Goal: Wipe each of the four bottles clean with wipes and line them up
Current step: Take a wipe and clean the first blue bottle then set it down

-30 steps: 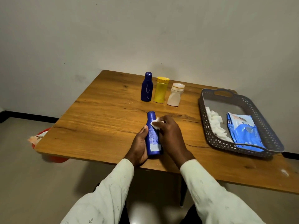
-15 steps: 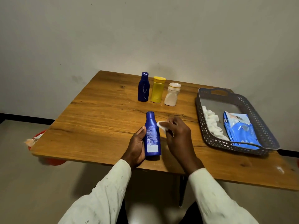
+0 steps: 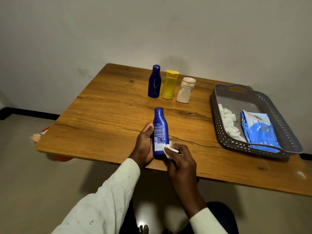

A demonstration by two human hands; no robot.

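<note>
My left hand (image 3: 143, 146) grips a dark blue bottle (image 3: 160, 129) by its lower half, just above the near edge of the wooden table (image 3: 104, 119), label side up. My right hand (image 3: 181, 157) pinches a small white wipe (image 3: 168, 149) against the bottle's bottom right corner. Three bottles stand in a row at the back of the table: a blue one (image 3: 154, 81), a yellow one (image 3: 169, 85) and a white one (image 3: 185, 90).
A grey perforated tray (image 3: 253, 147) lies at the right, holding a blue pack of wipes (image 3: 258, 130) and several crumpled white wipes (image 3: 228, 120). Something red and orange (image 3: 42, 134) shows on the floor past the table's left edge.
My right hand has carried the wipe from the bottle's neck down along its right side to the base. The left hand keeps its hold on the bottle.
</note>
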